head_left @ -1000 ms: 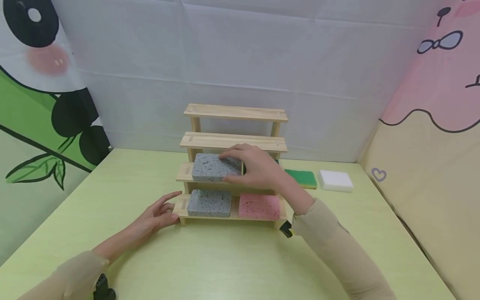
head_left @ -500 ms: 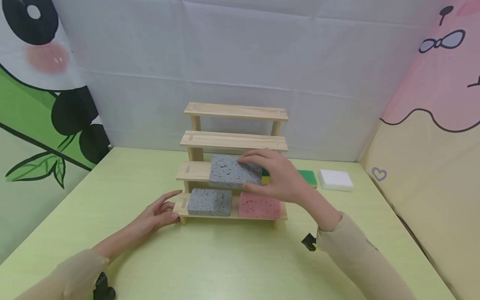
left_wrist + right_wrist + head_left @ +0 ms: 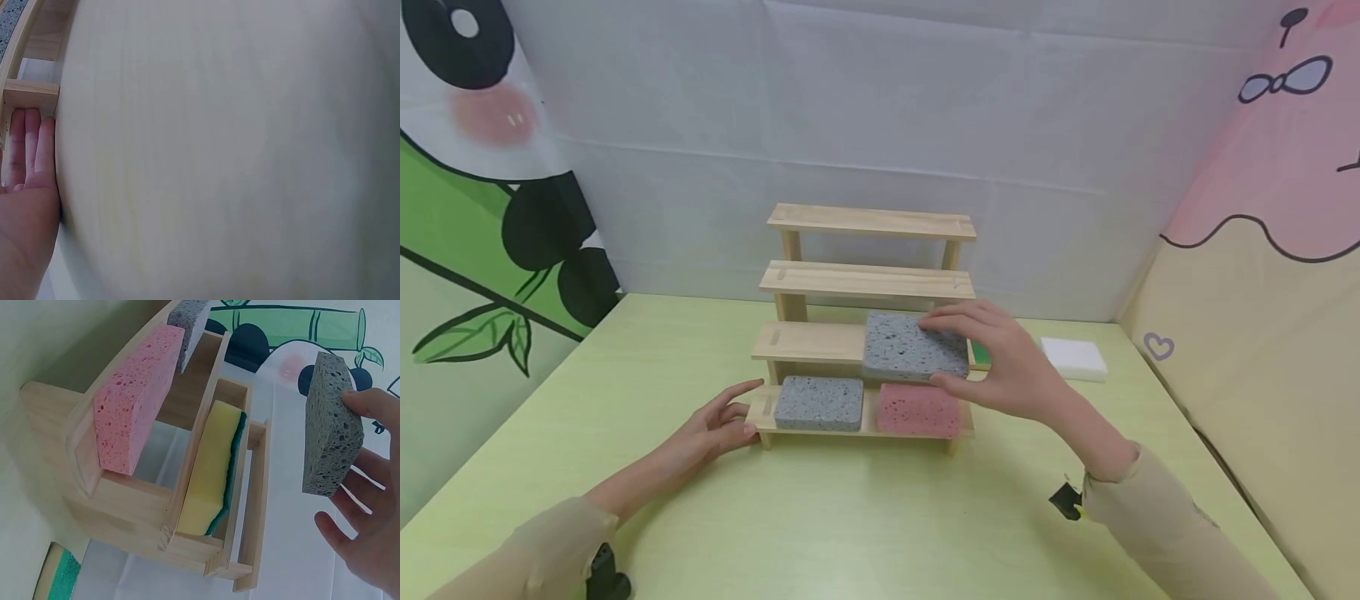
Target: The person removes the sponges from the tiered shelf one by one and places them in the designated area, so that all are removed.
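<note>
My right hand [image 3: 1015,375] pinches a grey speckled sponge [image 3: 913,343] by its right end, thumb on the near side and fingers on top. In the right wrist view this sponge is raised off the wooden step rack [image 3: 868,279]. There, a yellow sponge with a dark green scouring side [image 3: 209,469] lies on the second step, hidden in the head view. On the bottom step sit another grey sponge [image 3: 818,403] and a pink sponge [image 3: 919,410]. My left hand [image 3: 703,433] touches the rack's lower left end with extended fingers.
A white sponge [image 3: 1072,358] lies on the table right of the rack. Beside it a green-topped sponge [image 3: 981,354] is mostly covered by my right hand. The two upper steps bear nothing. A white cloth wall [image 3: 880,100] stands close behind the rack.
My right hand has moved the grey sponge from the left of the second step to the right and slightly nearer. The left hand stays at the rack's end.
</note>
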`<state>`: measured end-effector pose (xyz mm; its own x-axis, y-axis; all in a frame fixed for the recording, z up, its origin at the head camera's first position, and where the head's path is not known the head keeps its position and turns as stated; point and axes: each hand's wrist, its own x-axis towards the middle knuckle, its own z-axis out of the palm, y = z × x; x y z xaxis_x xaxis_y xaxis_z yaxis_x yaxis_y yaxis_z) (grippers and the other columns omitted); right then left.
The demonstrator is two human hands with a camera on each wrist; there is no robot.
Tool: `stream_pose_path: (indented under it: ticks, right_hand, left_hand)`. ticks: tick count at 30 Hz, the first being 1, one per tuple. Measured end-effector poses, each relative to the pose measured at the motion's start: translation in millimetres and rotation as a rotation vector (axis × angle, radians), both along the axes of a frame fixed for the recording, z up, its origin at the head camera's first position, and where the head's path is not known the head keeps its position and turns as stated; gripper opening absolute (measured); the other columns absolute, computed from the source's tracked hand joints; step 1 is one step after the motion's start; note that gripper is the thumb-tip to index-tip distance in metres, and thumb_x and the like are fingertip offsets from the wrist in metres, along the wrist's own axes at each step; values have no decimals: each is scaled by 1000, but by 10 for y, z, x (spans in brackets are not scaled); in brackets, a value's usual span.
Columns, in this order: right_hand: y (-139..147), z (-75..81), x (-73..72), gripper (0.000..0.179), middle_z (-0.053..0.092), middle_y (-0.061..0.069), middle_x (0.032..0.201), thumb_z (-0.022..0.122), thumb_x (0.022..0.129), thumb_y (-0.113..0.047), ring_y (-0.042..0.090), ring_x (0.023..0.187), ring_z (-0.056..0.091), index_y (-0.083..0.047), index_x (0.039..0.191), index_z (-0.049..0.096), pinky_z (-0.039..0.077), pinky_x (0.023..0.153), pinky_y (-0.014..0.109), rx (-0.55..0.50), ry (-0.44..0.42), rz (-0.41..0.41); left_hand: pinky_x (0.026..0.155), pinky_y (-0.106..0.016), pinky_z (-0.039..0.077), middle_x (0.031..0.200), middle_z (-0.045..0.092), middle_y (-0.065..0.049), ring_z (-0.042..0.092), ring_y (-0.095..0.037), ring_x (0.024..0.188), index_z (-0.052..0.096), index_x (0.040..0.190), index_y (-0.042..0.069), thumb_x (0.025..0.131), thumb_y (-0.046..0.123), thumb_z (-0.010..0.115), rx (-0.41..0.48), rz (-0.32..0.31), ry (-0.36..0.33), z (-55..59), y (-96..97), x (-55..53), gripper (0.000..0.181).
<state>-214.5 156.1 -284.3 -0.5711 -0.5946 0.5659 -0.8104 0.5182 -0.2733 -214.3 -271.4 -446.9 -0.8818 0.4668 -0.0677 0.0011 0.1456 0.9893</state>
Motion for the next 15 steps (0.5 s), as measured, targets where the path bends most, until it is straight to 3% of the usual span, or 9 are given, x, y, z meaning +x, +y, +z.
stream_pose_path:
  ticks: [8, 15]
  right_hand:
    - [212, -19, 50, 57, 63, -9, 131, 84, 77, -25, 13, 124, 50, -24, 130, 63, 44, 101, 40, 17, -78, -48]
    - [392, -31, 95, 59, 64, -6, 132, 86, 75, -22, 13, 120, 48, -26, 130, 64, 45, 94, 42, 12, -127, -99]
  left_hand:
    - [97, -22, 51, 127, 60, 3, 62, -7, 115, 14, 158, 20, 102, 13, 50, 0, 6, -10, -22, -7, -16, 67]
    - [97, -21, 51, 127, 60, 5, 62, -7, 115, 14, 159, 20, 102, 14, 50, -1, 1, -9, -8, -4, -7, 67]
